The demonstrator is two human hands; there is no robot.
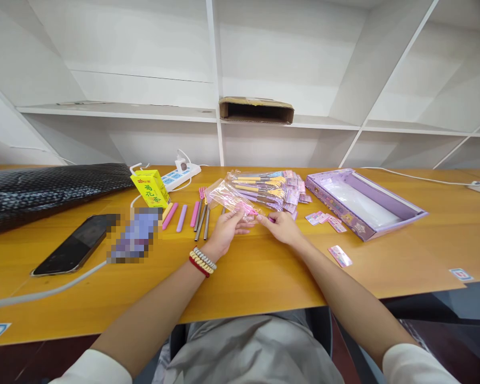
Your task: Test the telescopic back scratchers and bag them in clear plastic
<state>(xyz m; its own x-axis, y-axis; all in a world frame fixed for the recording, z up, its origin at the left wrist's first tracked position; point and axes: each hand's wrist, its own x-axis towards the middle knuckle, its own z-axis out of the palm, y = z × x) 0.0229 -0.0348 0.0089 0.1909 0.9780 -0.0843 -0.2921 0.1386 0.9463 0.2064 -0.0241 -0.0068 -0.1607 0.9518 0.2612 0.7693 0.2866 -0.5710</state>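
My left hand is closed on a clear plastic bag, which points away to the upper left. A pink claw-shaped piece, like a back scratcher's head, shows at the bag's near end. At that same end, my right hand has its thumb and fingers pinched together; how much of the pink piece they cover is hidden. Just beyond lies a pile of bagged back scratchers with yellow and purple heads and printed cards. Left of my hands are several metal rods, one with a pink claw head.
Pink and purple handle sleeves lie by a yellow drink carton. A purple display box and small printed cards sit to the right. Phone, power strip and black roll occupy the left.
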